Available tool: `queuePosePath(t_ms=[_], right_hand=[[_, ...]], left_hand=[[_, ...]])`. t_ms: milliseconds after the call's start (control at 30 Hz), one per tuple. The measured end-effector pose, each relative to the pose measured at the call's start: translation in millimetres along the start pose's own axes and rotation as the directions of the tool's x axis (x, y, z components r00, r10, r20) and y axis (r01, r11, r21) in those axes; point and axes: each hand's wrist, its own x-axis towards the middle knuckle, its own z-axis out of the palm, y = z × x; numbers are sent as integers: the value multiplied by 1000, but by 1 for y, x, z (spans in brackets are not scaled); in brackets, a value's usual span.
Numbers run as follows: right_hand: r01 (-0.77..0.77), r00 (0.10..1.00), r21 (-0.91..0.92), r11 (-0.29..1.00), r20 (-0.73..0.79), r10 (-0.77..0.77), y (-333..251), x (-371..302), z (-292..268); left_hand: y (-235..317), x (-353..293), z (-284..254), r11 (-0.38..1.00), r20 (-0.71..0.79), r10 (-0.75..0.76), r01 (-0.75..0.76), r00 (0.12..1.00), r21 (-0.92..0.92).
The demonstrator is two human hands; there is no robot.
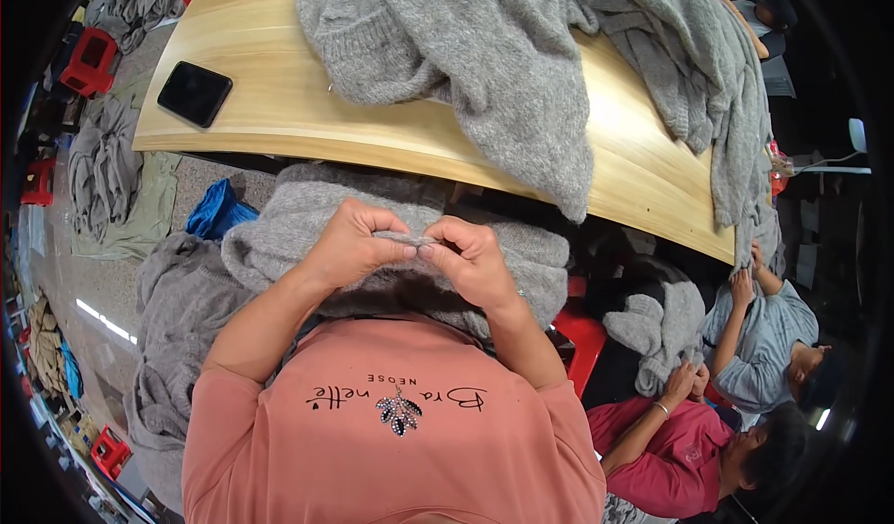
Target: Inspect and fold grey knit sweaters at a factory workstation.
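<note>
A grey knitted garment [270, 221] lies across my lap, bunched below the table edge. My left hand [358, 240] pinches a fold of it between thumb and fingers. Close beside it, my right hand [468, 256] pinches the same fold, the thumb tips almost meeting. The pinched edge is drawn up between both hands. Whether anything small, such as a needle, is in the fingers cannot be made out.
A wooden table [251, 119] stands ahead, bearing grey knitwear [494, 68] and a black phone [195, 94]. More knitwear [172, 338] is heaped at my left, near a blue cloth [219, 209]. Two people handle grey knitwear at right, near a red stool [583, 342].
</note>
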Motion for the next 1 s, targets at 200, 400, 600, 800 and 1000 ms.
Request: queuePosePath(t_ms=[200,400,600,800,1000], right_hand=[[231,962,-374,898,-48,-267,-3,-2,8],[293,925,-328,898,-140,-353,14,-4,32],[310,760,-675,670,-247,-601,12,-25,1],[32,867,-853,520,-235,-439,49,-72,-24],[131,826,-720,682,-302,-477,39,-67,-34]], left_hand=[[-1,-2,4,992,0,52,-51,999,113],[-14,-10,11,994,-12,-60,59,998,-91],[-5,1,1,895,-230,140,-222,963,-388],[-2,5,-11,886,-134,62,-117,989,-448],[6,2,-4,845,-217,-11,-107,976,-523]])
